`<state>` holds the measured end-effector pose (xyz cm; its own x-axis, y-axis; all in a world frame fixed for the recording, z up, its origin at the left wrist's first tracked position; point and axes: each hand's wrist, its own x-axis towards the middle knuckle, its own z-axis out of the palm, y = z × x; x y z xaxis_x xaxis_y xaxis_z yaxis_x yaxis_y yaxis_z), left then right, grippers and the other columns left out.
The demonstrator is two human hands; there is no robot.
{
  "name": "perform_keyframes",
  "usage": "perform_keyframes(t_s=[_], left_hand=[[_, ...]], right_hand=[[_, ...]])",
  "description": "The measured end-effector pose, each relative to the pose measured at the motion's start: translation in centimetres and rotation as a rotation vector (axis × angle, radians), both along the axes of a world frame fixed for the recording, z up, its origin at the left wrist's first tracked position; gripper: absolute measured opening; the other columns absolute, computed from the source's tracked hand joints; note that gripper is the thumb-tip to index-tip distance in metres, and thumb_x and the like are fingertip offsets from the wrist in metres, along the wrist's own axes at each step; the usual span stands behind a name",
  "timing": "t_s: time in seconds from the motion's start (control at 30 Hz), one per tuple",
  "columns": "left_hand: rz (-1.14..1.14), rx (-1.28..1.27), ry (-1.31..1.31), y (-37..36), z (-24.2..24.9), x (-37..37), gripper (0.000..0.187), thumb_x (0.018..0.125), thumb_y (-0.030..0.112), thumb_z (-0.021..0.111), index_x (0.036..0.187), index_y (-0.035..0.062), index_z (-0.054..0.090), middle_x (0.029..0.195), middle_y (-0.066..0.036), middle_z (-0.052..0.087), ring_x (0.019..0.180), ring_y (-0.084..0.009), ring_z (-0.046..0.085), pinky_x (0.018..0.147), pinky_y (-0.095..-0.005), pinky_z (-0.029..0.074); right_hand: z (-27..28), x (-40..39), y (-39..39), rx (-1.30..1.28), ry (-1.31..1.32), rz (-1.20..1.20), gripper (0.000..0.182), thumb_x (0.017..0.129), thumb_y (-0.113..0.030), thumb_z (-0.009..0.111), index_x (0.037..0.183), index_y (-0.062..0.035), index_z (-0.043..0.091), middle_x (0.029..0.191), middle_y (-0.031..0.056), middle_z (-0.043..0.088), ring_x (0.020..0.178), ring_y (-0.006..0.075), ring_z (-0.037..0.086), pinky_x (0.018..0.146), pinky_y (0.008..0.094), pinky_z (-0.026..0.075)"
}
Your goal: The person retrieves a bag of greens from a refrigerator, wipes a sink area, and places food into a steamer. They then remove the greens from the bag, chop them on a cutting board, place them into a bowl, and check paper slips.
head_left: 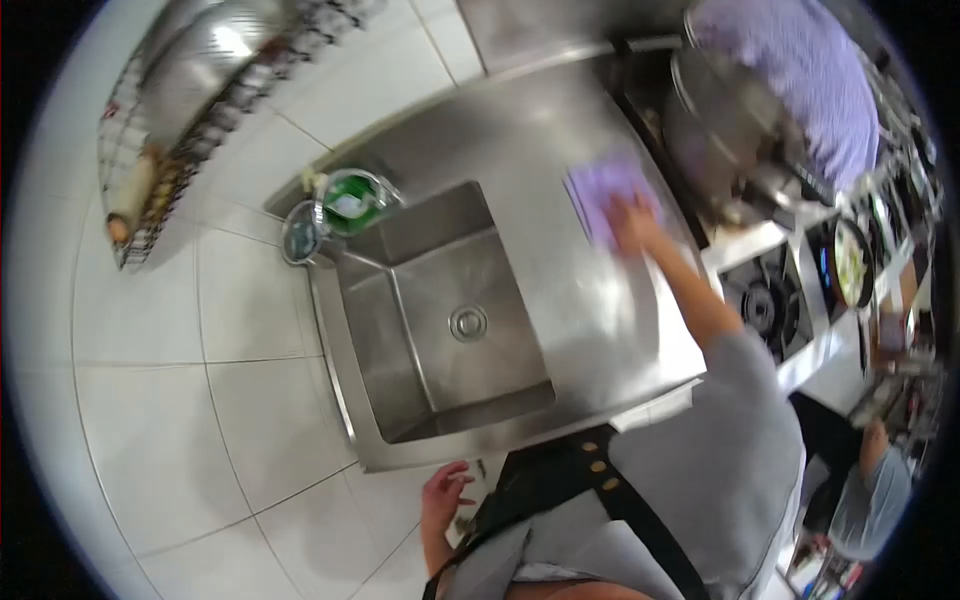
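My right hand (pixel 632 222) presses on a purple cloth (pixel 598 190) that lies on the steel drainboard (pixel 570 290) to the right of the sink; the hand is blurred, with its fingers over the cloth. My left hand (pixel 448 492) hangs below the front edge of the counter, its fingers apart and nothing in it. The steel sink basin (pixel 465 370) with its round drain (pixel 468 323) lies between the two hands and beyond the left one.
Bowls with something green (pixel 350 203) stand at the sink's back left corner. A large pot (pixel 715 120) with a purple towel (pixel 800 80) is at upper right. A gas burner (pixel 768 305) and a pan (pixel 851 262) are at right. Another person (pixel 872 500) stands lower right.
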<state>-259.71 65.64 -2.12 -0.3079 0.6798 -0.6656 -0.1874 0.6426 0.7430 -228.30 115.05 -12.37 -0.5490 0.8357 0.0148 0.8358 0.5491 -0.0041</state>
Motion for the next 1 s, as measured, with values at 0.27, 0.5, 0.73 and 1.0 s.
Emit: perform_keyframes(t_s=[0.27,0.5,0.73,1.0], left_hand=[[-0.399,1.120,0.893,20.7,19.4,-8.8,0.023,0.081,0.003,0.062,0.104,0.0039,0.064,0.110,-0.012,0.063,0.096,-0.0209,0.060,0.071,-0.0296,0.050],[-0.112,1.367,1.624,34.0,36.5,-15.2,0.035,0.078,0.014,0.067,0.113,0.0108,0.061,0.127,-0.011,0.052,0.112,-0.0269,0.052,0.088,-0.0387,0.046],[-0.554,0.814,1.952,37.1,39.8,-18.3,0.084,0.061,0.036,0.080,0.136,0.0265,0.042,0.148,-0.006,0.024,0.134,-0.0325,0.025,0.105,-0.0442,0.035],[-0.603,1.012,1.986,36.5,39.8,-20.9,0.085,0.055,0.037,0.083,0.130,0.0159,0.049,0.128,-0.014,0.041,0.115,-0.0357,0.043,0.096,-0.0425,0.043]], right_hand=[[-2.1,10.5,-22.1,-0.123,0.397,-0.135,0.026,0.068,-0.014,0.065,0.092,-0.0232,0.072,0.122,0.0042,0.058,0.124,0.0419,0.038,0.096,0.0582,0.032],[8.4,-3.6,-26.5,-0.250,0.933,-0.287,0.027,0.074,-0.002,0.066,0.101,-0.0045,0.068,0.104,0.0141,0.067,0.092,0.0205,0.064,0.081,0.0326,0.052],[17.5,-13.2,-28.4,-0.520,0.987,0.028,0.030,0.077,-0.002,0.063,0.107,-0.0052,0.066,0.102,0.0106,0.067,0.089,0.0171,0.064,0.074,0.0297,0.052],[41.1,-23.0,-21.5,0.025,1.113,0.441,0.038,0.079,-0.003,0.060,0.116,-0.0046,0.059,0.107,0.0111,0.064,0.088,0.0165,0.064,0.072,0.0287,0.055]])
